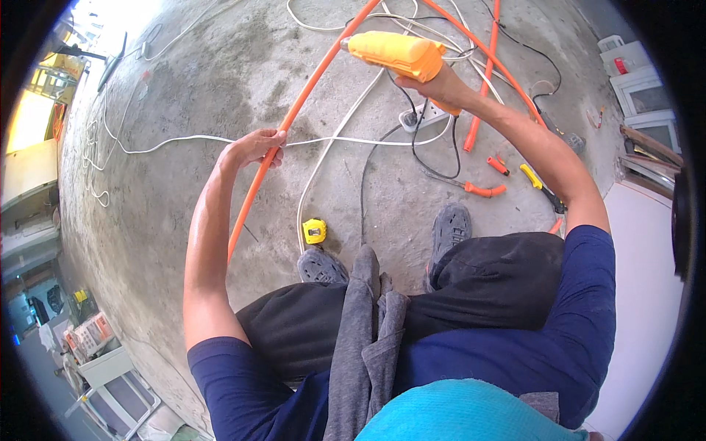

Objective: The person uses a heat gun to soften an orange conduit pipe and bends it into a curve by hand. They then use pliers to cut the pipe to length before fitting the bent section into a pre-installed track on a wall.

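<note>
My left hand (257, 147) is closed round a long, thin orange pipe (305, 92), which slants from the top of the picture down toward my left knee. In my right hand (439, 87) is a yellow heat gun (393, 51), gripped by its handle. Its short metal nozzle points left and comes up close to the pipe, well above my left hand; whether they touch I cannot tell. The fingers of my right hand are partly hidden behind the tool's body. A dark cord hangs below the handle toward a white power strip (426, 116) on the concrete floor.
A yellow tape measure (315, 231) lies by my left shoe. More orange pipe (482, 95), a short orange piece (497, 165), a curved orange piece (485, 191) and a yellow-handled tool (529, 177) lie to the right. White cables (346, 121) cross the floor. A white panel (632, 294) stands at right.
</note>
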Demonstrator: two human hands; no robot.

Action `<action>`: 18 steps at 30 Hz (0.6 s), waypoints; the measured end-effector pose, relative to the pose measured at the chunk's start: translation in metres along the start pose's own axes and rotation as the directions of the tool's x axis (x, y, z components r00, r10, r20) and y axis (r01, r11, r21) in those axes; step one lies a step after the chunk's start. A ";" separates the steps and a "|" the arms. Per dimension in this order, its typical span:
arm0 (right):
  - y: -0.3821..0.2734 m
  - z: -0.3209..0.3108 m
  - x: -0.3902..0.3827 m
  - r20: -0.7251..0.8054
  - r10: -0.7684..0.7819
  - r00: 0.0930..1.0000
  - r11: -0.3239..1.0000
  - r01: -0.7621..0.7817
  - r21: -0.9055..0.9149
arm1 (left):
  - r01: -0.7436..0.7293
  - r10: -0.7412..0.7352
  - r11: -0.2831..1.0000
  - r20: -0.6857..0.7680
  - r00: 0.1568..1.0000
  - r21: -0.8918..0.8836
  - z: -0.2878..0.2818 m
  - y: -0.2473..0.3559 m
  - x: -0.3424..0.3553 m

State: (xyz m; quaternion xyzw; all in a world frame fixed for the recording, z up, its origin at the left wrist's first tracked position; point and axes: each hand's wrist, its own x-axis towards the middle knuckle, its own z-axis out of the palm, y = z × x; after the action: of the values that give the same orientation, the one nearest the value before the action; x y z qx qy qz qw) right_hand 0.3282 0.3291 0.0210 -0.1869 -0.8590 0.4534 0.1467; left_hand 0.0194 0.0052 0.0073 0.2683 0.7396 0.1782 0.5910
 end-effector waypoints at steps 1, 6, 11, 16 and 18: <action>-0.001 0.003 -0.002 0.001 -0.001 1.000 1.000 0.001 0.001 | 0.001 -0.001 1.000 -0.001 1.000 0.000 0.000 -0.001 0.000; 0.002 0.031 -0.006 0.010 -0.120 0.993 0.993 0.120 0.010 | 0.004 -0.004 1.000 0.012 1.000 -0.004 -0.004 -0.007 0.003; -0.002 0.040 -0.008 0.120 -0.091 0.989 0.995 0.096 -0.039 | 0.009 -0.009 1.000 0.001 1.000 -0.019 0.000 0.000 0.000; 0.001 0.035 -0.004 0.071 -0.170 0.983 0.984 0.174 -0.046 | 0.018 -0.018 1.000 -0.027 0.999 -0.012 0.001 0.002 -0.002; 0.012 0.022 0.000 0.055 -0.097 0.994 0.994 0.100 -0.045 | 0.032 -0.028 0.998 -0.061 0.998 0.056 0.003 0.010 -0.003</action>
State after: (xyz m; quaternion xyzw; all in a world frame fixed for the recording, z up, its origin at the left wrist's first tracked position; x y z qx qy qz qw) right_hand 0.3214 0.3196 -0.0009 -0.1357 -0.8814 0.4298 0.1415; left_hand 0.0250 0.0108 0.0149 0.2685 0.7658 0.1560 0.5631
